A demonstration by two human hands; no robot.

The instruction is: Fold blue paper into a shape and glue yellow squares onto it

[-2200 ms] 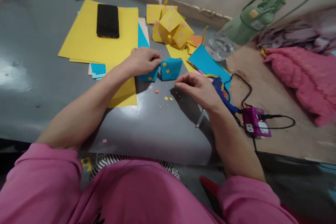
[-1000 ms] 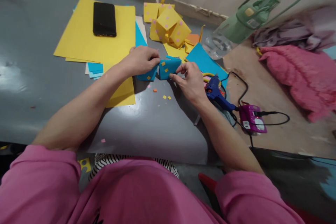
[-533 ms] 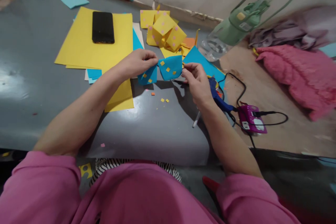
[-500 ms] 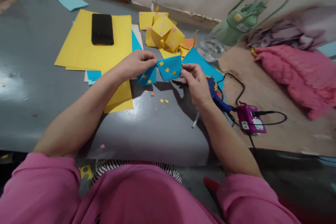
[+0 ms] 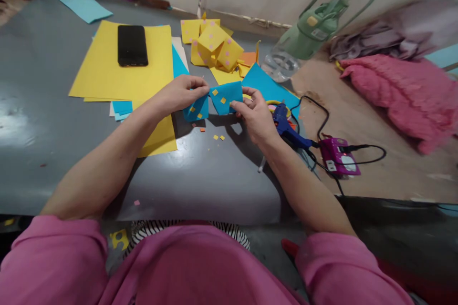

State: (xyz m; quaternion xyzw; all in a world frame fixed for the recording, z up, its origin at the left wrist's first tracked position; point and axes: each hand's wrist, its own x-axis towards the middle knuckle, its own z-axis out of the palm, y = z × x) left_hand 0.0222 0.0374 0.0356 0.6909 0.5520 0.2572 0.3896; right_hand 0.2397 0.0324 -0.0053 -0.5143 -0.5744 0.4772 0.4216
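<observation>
Both my hands hold a folded blue paper piece (image 5: 226,91) dotted with small yellow squares, raised above the grey table. My left hand (image 5: 191,91) pinches it at the left, where a second dotted panel hangs below the fingers. At its right edge, my right hand (image 5: 252,110) grips it with the thumb in front and fingers behind. Small yellow squares (image 5: 219,137) and an orange bit (image 5: 202,129) lie on the table beneath. A blue glue gun (image 5: 289,128) rests just right of my right hand, by a blue paper sheet (image 5: 266,86).
Yellow sheets (image 5: 96,69) lie at left under a black phone (image 5: 132,45). Folded yellow paper shapes with pink dots (image 5: 214,43) stand at the back. A green-topped bottle (image 5: 311,28), a purple power socket (image 5: 339,156) with cords, and pink cloth (image 5: 397,95) are at right.
My right hand has shifted left along the blue paper, its thumb now over the front face near a yellow square. The whole view has moved slightly.
</observation>
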